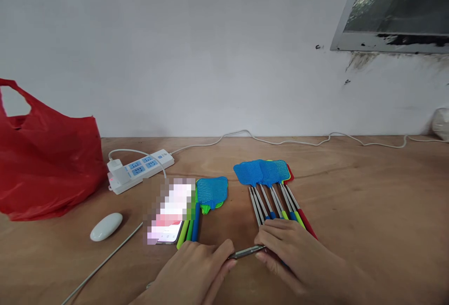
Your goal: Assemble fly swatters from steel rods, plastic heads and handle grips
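Close in front of me, a short grey metal rod (247, 251) spans the gap between my two hands. My left hand (196, 267) is closed on its left end, and my right hand (294, 253) pinches the right end; both ends are hidden by fingers. Just beyond my right hand, several fly swatters (261, 172) lie fanned out, with mostly blue mesh heads, thin metal shafts and blue, yellow-green or red handles. Past my left hand is a smaller group with a blue swatter head (212, 190) over green ones. Beside that head lie yellow-green, green and blue handles (195, 223).
A lit phone (171, 211), partly blurred, lies left of the smaller group. Farther left are a white oval object (106, 227), a white power strip (150, 162) with a plugged-in charger, and a red plastic bag (49, 155). A white cable (280, 143) runs along the wall.
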Demonstrator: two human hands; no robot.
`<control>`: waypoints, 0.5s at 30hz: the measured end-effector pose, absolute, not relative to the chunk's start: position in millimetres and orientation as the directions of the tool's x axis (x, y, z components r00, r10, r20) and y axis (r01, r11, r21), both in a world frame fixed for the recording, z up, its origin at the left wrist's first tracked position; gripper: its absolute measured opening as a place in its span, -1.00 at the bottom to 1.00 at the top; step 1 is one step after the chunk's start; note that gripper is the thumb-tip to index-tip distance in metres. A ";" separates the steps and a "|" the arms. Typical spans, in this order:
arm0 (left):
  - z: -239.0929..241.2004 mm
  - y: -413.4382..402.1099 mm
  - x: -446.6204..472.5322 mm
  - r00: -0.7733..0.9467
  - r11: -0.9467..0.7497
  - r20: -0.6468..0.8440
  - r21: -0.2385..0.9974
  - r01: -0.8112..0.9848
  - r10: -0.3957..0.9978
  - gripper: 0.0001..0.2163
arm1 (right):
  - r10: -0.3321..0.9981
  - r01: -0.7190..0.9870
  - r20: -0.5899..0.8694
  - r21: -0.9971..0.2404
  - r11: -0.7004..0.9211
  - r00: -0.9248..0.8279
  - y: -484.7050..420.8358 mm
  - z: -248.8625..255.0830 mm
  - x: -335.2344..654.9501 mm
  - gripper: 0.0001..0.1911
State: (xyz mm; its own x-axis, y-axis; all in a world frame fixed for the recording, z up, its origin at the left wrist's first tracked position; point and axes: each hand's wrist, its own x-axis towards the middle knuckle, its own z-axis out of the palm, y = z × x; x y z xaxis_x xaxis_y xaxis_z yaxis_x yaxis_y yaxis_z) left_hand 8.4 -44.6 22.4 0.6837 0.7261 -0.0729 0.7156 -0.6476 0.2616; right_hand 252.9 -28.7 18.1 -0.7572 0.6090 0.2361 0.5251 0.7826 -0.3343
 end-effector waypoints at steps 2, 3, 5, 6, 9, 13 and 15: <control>22.1 -43.8 8.3 0.690 -0.657 -0.078 0.244 0.713 0.719 -0.82 | 0.594 0.524 0.257 -0.294 0.799 -0.762 -27.8 18.0 249.8 -0.76; 22.3 -43.5 8.3 0.691 -0.659 -0.086 0.240 0.713 0.717 -0.82 | 0.586 0.517 0.266 -0.289 0.806 -0.765 -27.1 17.3 249.5 -0.71; 23.3 -43.1 8.0 0.687 -0.651 -0.100 0.243 0.719 0.720 -0.82 | 0.580 0.499 0.278 -0.313 0.808 -0.766 -25.2 14.8 252.0 -0.63; 23.7 -43.1 7.6 0.686 -0.650 -0.101 0.248 0.719 0.720 -0.82 | 0.590 0.497 0.277 -0.339 0.799 -0.759 -24.1 13.6 254.8 -0.61; 23.6 -43.2 5.6 0.684 -0.644 -0.082 0.275 0.714 0.725 -0.79 | 0.645 0.527 0.238 -0.411 0.744 -0.726 -20.5 12.0 266.0 -0.61; 19.3 -43.6 2.0 0.678 -0.616 -0.057 0.365 0.698 0.733 -0.75 | 0.701 0.558 0.141 -0.504 0.659 -0.699 -17.9 15.8 276.0 -0.59; 16.8 -44.0 -0.7 0.690 -0.635 -0.018 0.376 0.675 0.723 -0.74 | 0.723 0.557 0.110 -0.563 0.611 -0.682 -18.1 19.3 278.0 -0.55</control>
